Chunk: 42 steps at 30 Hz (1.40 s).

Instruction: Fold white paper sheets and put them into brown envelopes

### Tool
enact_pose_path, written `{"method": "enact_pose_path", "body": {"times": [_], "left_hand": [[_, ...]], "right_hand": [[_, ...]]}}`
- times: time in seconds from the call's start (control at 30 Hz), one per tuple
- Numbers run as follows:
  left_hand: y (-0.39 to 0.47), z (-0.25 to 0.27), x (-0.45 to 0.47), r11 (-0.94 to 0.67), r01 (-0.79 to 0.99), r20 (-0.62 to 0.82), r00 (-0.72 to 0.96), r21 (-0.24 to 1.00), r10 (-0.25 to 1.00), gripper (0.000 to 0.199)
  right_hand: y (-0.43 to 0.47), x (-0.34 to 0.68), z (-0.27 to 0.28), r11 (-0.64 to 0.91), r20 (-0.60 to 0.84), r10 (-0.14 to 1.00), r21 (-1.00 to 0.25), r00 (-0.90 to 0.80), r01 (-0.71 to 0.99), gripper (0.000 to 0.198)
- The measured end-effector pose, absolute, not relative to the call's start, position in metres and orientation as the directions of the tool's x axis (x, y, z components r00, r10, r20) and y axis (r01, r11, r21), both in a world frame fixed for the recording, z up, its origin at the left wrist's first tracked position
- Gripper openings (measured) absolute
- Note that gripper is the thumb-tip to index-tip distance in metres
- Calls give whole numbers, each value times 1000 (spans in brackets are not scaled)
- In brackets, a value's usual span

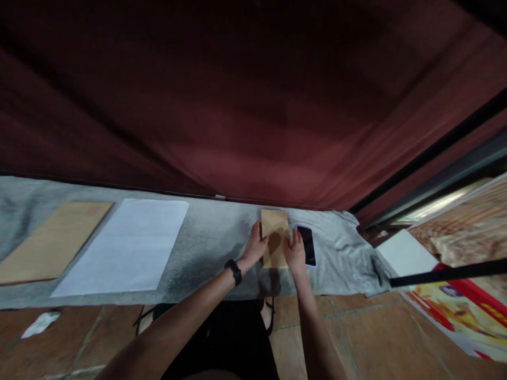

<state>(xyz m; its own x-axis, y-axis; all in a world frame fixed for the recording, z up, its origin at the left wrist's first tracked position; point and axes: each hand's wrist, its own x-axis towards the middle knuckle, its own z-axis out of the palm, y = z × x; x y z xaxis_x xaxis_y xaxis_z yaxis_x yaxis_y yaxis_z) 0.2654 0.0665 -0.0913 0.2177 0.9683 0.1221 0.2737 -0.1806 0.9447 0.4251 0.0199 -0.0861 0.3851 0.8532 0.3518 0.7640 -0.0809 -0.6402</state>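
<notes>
Clearly both hands are working on the brown envelope [274, 232], which is lying just right of the frame's centre on the grey cloth [214, 237] covering the desk. The left hand [255, 246] is resting flat and open against the envelope's left edge, fingers stretched forward, a black watch [234, 271] sitting on its wrist. The right hand [295, 250] is lying open too, over the lower right corner, gripping nothing. A dark phone [307, 244] is lying just beside the envelope on its right, close to the right hand's fingers. To do this pressing or squaring well, I judge that the palms should be kept flat and the pressure even, sliding outward from the middle so the paper is not creasing, and the cloth beneath is not bunching. The right hand should be watching the phone, since a sideways sweep could be nudging it. Further left in the frame a white sheet [127, 245] and a brown board [53, 240] are lying side by side, well apart from the hands. Whether the envelope is sealed or holding anything cannot be told.
</notes>
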Motion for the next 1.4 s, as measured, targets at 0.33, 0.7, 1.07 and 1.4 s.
{"method": "enact_pose_path", "body": {"times": [0.33,0.7,1.07,1.4], "left_hand": [[-53,-116,16,-142,919,387,-13,368,922,70],[-82,-109,-60,-84,993,227,62,88,972,60],[-91,-95,-55,-251,963,124,239,94,963,45],[-83,-82,45,-519,810,222,472,272,853,52]], "right_hand": [[-78,280,-132,335,385,913,-524,-133,783,49],[-80,260,-143,310,422,896,-380,-135,872,49],[-78,255,-141,275,436,894,-346,-106,897,45],[-50,252,-125,59,156,978,-841,137,537,41]]}}
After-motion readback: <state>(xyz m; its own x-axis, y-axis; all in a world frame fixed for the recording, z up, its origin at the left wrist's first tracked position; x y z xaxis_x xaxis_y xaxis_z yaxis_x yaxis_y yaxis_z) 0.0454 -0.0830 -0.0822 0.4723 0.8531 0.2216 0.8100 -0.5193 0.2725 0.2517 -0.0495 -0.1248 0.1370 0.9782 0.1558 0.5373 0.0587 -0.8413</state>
